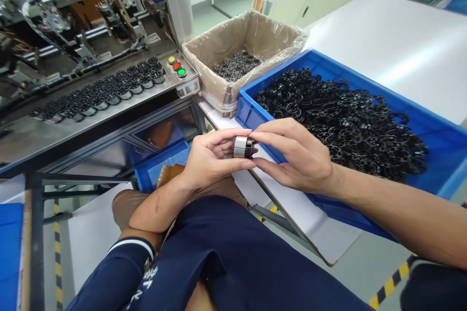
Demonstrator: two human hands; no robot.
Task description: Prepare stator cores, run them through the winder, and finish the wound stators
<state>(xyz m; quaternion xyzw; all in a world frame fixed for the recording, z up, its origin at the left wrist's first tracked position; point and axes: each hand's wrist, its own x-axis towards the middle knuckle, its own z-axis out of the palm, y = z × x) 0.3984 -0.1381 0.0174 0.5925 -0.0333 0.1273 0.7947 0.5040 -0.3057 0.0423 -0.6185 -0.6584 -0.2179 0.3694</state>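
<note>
Silver-and-black part (241, 147), blue bin (443, 155), yellow-and-black striped floor tape (394, 279)

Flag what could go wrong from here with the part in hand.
The silver-and-black part sits between the fingers of the left hand and the right hand, near the white table's edge; a slip might send it to the lap or floor.

The right forearm passes over the blue bin, so it could brush the heaped black pieces.

Part (240, 146) left of crate (443, 155), bin (209, 75) beside crate, machine (87, 36) far left
</note>
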